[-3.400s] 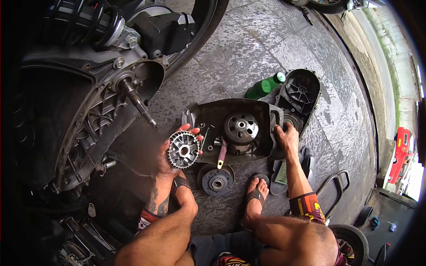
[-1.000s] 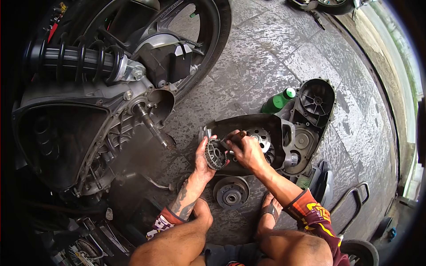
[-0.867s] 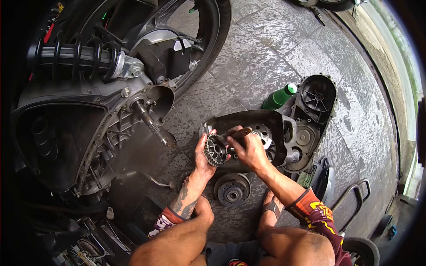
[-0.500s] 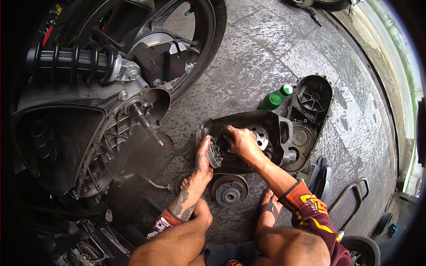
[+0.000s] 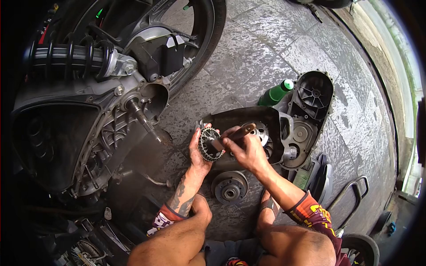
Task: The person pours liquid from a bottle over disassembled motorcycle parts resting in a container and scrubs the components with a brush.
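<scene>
My left hand is wrapped round the edge of a round toothed metal gear part, its ribbed face turned up and towards the right. Closed on the wooden handle of a paintbrush, my right hand holds the bristle end against that face. Both hands are over a dark cover shell used as a tray, with round metal parts inside it. A round clutch-like metal part lies on the floor between my feet and the shell.
A scooter's engine housing with a bare splined shaft and a rear wheel stand at the left. Beyond the shell are a green bottle and a long crankcase cover. A bent metal tube lies right.
The left hand has tilted the toothed part so its face shows. My right hand has come up from inside the shell, bringing the brush onto the part.
</scene>
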